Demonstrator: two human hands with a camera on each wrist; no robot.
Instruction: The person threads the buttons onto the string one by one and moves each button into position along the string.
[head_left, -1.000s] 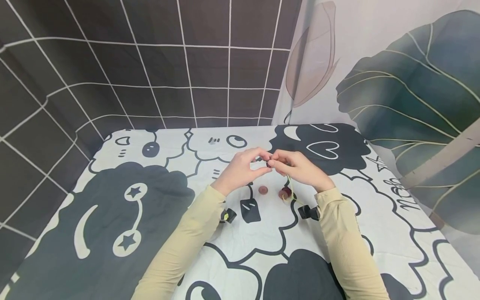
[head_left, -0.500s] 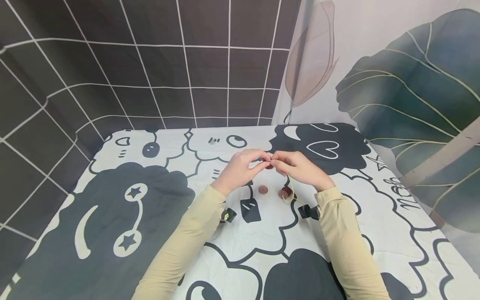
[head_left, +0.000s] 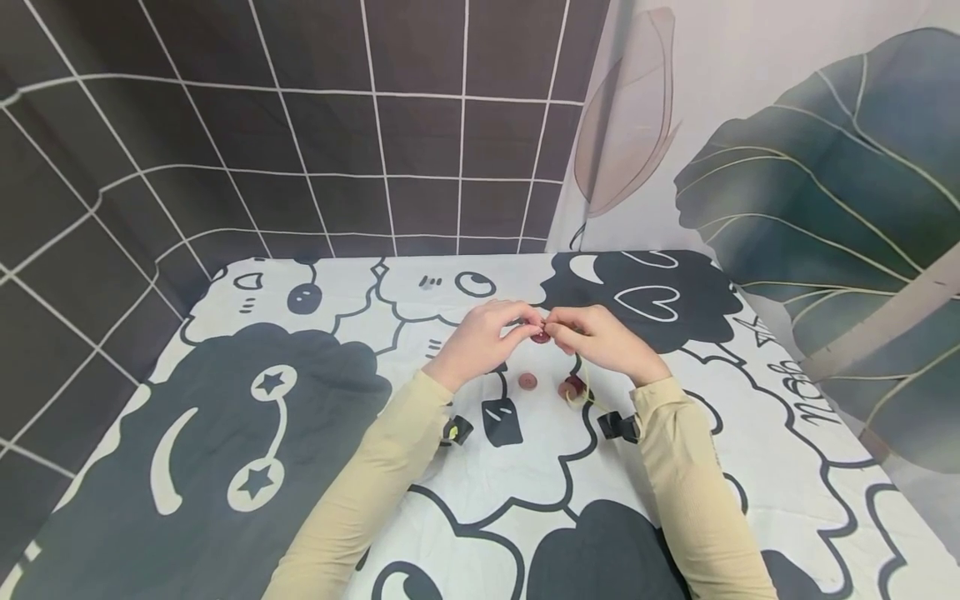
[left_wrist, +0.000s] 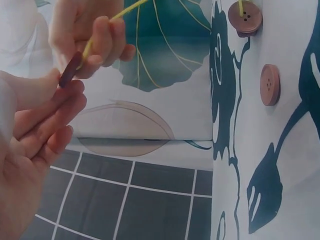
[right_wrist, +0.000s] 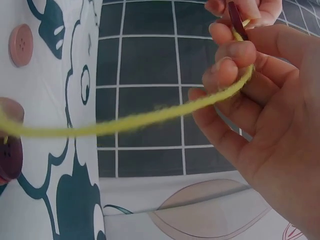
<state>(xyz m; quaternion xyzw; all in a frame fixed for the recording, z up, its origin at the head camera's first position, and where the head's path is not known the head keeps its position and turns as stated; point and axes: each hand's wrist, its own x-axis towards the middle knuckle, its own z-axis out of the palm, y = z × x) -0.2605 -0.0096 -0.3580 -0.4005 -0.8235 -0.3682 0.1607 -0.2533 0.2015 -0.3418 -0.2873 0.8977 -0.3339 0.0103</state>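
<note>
Above the cloth, in the head view, my left hand point(head_left: 480, 340) pinches a dark red button point(head_left: 541, 336) between thumb and fingers. In the left wrist view that dark red button point(left_wrist: 70, 69) appears nearly edge-on. My right hand point(head_left: 606, 343) meets it from the other side, pinching yellow yarn point(right_wrist: 150, 119) at the button. The right wrist view shows the yarn passing the curled fingers and running down to buttons on the cloth. Whether its tip goes through a hole is hidden by the fingers. A pinkish-brown button point(head_left: 527, 381) lies flat below the hands.
Right of the loose button, a brown button point(left_wrist: 245, 17) with yarn through it overlaps a dark red button point(right_wrist: 11, 157). A black-and-white patterned cloth point(head_left: 480, 483) covers the surface. Behind it hangs a dark grid-patterned curtain point(head_left: 420, 133).
The dark red button has tilted between the fingertips, so more of its face shows below them. Both hands stay close together in nearly the same place.
</note>
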